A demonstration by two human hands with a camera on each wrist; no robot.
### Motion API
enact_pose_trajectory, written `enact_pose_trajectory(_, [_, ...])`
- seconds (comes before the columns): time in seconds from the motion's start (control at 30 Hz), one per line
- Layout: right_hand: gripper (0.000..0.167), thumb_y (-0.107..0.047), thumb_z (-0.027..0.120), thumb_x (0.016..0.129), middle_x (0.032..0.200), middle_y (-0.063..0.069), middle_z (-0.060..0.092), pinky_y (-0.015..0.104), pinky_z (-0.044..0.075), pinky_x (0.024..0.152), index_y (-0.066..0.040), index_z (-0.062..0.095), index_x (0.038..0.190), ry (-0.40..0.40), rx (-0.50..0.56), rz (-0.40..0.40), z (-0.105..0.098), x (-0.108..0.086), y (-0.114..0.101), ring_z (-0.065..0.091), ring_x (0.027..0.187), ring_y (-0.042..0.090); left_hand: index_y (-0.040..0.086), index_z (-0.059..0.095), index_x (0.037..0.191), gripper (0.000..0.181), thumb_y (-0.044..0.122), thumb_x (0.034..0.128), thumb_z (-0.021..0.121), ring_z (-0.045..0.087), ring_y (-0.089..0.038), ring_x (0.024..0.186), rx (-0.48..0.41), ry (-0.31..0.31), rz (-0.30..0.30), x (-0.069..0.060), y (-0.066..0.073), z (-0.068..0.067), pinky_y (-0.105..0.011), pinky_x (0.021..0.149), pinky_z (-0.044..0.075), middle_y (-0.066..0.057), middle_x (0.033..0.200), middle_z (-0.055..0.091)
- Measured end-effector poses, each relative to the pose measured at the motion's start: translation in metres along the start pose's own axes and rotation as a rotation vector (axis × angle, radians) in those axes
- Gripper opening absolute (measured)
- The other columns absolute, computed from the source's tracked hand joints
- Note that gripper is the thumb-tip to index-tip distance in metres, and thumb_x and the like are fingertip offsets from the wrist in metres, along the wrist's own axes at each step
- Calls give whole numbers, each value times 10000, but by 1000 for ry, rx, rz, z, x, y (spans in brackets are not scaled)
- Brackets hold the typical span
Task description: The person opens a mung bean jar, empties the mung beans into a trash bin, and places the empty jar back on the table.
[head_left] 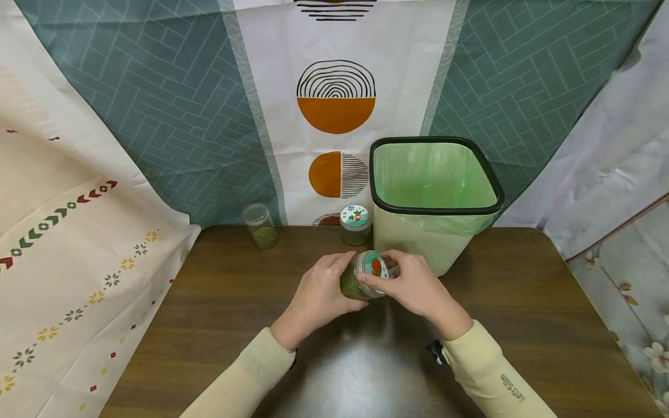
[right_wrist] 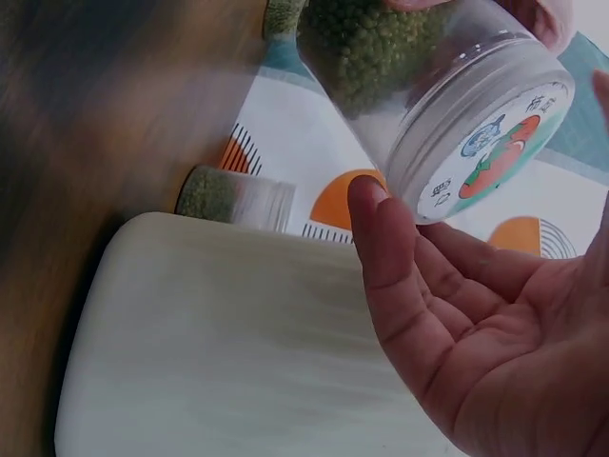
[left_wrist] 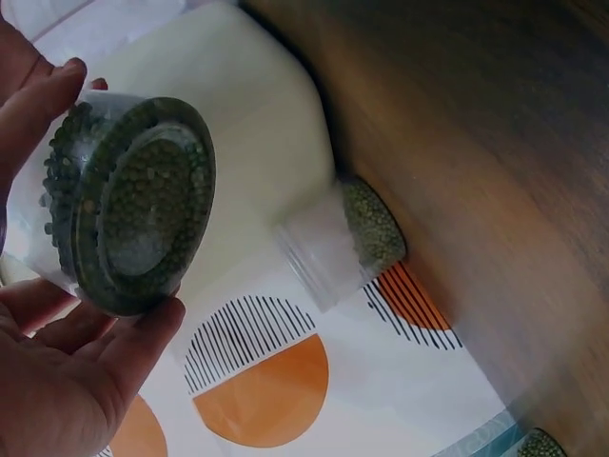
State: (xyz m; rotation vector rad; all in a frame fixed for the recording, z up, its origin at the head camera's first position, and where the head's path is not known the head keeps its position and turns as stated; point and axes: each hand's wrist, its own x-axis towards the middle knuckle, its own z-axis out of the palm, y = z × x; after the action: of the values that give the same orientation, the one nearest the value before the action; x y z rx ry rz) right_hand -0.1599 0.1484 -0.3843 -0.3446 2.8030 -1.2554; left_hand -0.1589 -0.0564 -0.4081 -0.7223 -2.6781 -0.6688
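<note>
One clear, round-sided jar [head_left: 351, 283] of small green beans [head_left: 347, 288], capped with a teal-and-white lid [head_left: 377, 267] bearing a red print, was tilted between two bare hands in the head view, around the middle of a dark brown wood-grain table [head_left: 240, 284]. The left hand [head_left: 324, 284] held the jar around its body, while the right hand [head_left: 415, 284] was at the lid end, its thumb lying across the jar's neck as seen from above. Pale yellow sleeves [head_left: 251, 368] covered both forearms. Toward the back stood a cream, square-sided bin [head_left: 449, 241] with a black rim and a pale green liner [head_left: 418, 174]; just beside it was a shorter-looking clear jar with a printed lid [head_left: 355, 235], and farther left a clear cylindrical jar [head_left: 261, 229] with beans in its lower part. A teal and white patterned cloth [head_left: 172, 116] hung behind. In the left wrist view, the held jar's round base faced the camera, off the table, with the left hand's fingers and thumb on its sides. In the right wrist view, the printed lid faced the right hand, whose fingers were loosely bent near its edge; I could not tell whether they gripped it. The bin's side filled much of the lower part there.
</note>
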Motion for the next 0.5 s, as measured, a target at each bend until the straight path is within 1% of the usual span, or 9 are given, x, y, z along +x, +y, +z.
enact_pose_trajectory(0.1, [707, -729, 687, 594, 806, -41, 654, 250, 519, 576, -176, 591, 1024, 4, 0, 2, 2, 0, 1, 638, 706, 114, 150, 520, 1307, 908, 525, 544, 837, 547, -150, 1103, 7, 11, 6, 0, 0, 0, -329, 860, 534, 7, 1221, 590])
enact_pose_trajectory(0.2, [710, -697, 726, 578, 805, -62, 646, 250, 518, 582, -184, 585, 1048, -4, -13, -39, 2, 0, 3, 628, 709, 107, 161, 524, 1307, 897, 516, 545, 838, 546, -152, 1110, 8, 12, 12, -1, 0, 0, -331, 855, 536, 7, 1222, 589])
enact_pose_trajectory(0.37, [716, -619, 768, 599, 940, -116, 613, 245, 528, 661, -231, 554, 1161, -26, -45, -156, -1, 0, 7, 602, 819, 72, 180, 524, 1308, 879, 499, 550, 833, 544, -141, 1107, 15, 7, 18, -1, 0, 1, -327, 849, 534, 17, 1222, 587])
enact_pose_trajectory(0.43, [755, -606, 776, 598, 1000, -133, 597, 245, 526, 696, -237, 537, 1211, -20, -66, -198, -2, -1, 8, 596, 863, 59, 173, 527, 1306, 877, 491, 549, 837, 544, -142, 1102, 12, 7, 21, -1, 0, 1, -327, 849, 534, 14, 1221, 588])
enact_pose_trajectory(0.5, [806, -629, 765, 594, 1047, -150, 583, 241, 520, 722, -245, 514, 1256, -6, -93, -218, -2, -1, 8, 590, 891, 45, 171, 527, 1306, 873, 486, 552, 835, 544, -142, 1100, 15, 9, 21, 0, -1, 1, -328, 851, 534, 14, 1216, 590])
